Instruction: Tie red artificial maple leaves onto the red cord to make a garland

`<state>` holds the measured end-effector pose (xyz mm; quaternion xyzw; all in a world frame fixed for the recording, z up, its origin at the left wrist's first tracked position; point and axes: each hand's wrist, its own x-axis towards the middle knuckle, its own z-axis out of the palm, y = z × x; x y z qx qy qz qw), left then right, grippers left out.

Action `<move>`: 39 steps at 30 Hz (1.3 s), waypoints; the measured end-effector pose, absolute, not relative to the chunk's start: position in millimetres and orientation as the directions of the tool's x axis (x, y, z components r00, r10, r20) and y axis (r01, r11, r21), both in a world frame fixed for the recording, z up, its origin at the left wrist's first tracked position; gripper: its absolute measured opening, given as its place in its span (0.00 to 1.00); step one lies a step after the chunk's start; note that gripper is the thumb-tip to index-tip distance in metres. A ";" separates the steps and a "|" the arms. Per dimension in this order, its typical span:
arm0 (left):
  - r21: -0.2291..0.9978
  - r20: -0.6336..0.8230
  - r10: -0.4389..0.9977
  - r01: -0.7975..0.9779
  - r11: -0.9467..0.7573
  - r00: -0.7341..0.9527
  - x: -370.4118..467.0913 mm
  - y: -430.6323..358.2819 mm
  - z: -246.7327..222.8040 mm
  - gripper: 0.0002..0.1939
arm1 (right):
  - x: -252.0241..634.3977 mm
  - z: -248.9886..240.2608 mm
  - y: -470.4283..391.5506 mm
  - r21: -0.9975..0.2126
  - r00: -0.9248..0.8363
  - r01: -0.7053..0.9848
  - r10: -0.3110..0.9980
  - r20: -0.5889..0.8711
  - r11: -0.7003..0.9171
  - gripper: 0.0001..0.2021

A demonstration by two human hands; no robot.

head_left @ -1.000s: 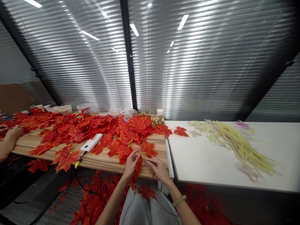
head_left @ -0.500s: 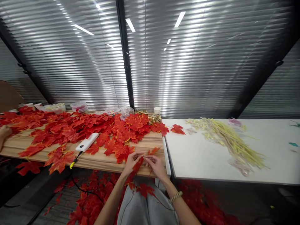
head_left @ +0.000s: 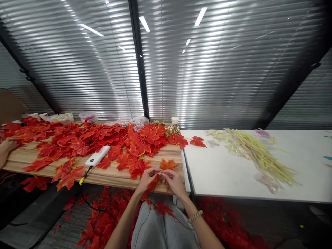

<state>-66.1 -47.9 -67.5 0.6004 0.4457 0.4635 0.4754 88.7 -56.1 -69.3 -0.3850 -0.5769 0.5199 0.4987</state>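
Observation:
My left hand [head_left: 147,180] and my right hand [head_left: 175,182] meet above the front edge of the wooden table, fingertips pinched together. Between them they grip the stem end of an orange-red artificial maple leaf [head_left: 168,164], whose blade points away from me. A darker red leaf [head_left: 152,185] hangs beneath my left fingers. Another red leaf [head_left: 163,208] dangles over my lap, with thin dark cords trailing from it across my legs. Exactly how stem and cord sit in the fingertips is too small to make out.
Red maple leaves [head_left: 103,136] pile across the wooden table [head_left: 166,154], with a white power bank [head_left: 98,155] and its cable at the front. Yellow stems [head_left: 255,155] lie on the white table [head_left: 220,176]. A paper cup [head_left: 174,120] stands behind. Another person's hand [head_left: 7,147] is far left.
The leaf beyond my fingertips has turned, showing more of its orange face. My hands remain pinched in nearly the same spot. The other person's hand has moved slightly right.

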 end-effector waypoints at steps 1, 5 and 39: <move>0.983 0.133 0.975 0.098 -0.152 0.176 -66.4 -47.6 -68.4 0.18 | 88.6 -68.9 -56.5 -0.984 -0.203 -0.079 0.964 0.173 0.160 0.14; 0.978 0.131 0.973 0.134 -0.158 0.190 -67.1 -46.8 -71.3 0.19 | 89.1 -67.7 -58.2 -0.987 -0.201 -0.078 0.967 0.156 0.143 0.15; 0.971 0.171 0.962 0.128 -0.201 0.213 -65.7 -47.5 -72.6 0.17 | 88.5 -67.8 -57.9 -0.985 -0.201 -0.035 0.965 0.171 0.167 0.13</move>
